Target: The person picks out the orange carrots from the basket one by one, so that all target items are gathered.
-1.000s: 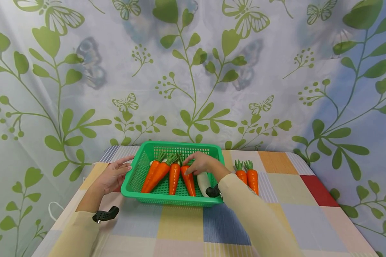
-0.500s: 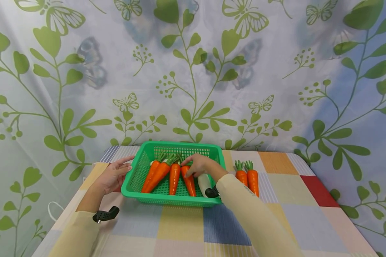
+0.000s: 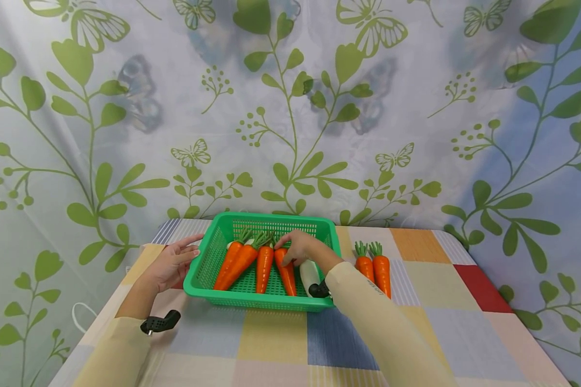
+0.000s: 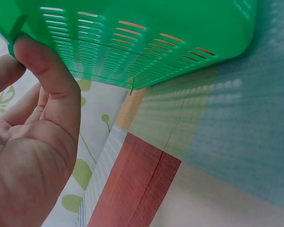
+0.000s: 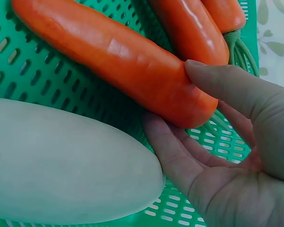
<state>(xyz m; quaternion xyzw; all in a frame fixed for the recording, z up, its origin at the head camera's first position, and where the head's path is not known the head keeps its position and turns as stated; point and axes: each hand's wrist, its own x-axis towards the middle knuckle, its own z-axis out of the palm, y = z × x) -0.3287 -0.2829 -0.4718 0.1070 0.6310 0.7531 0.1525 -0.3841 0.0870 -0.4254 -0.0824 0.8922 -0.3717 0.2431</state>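
A green plastic basket sits on the table with several orange carrots and a smooth, long white vegetable inside. In the right wrist view my right hand pinches the leafy end of a carrot, thumb on top and fingers underneath. That carrot lies next to the white vegetable, whose rounded end touches my fingers. To its left is another carrot, with two more crossing at the basket's left side. My left hand rests relaxed against the basket's left rim; the left wrist view shows the thumb at the rim's underside.
Two carrots with green tops lie side by side on the patchwork tablecloth, right of the basket. A leaf-patterned curtain hangs behind the table. A white cable loops at the table's left edge.
My right thumb and fingers have closed a little more around the top of the carrot. The left hand and the basket hold their place.
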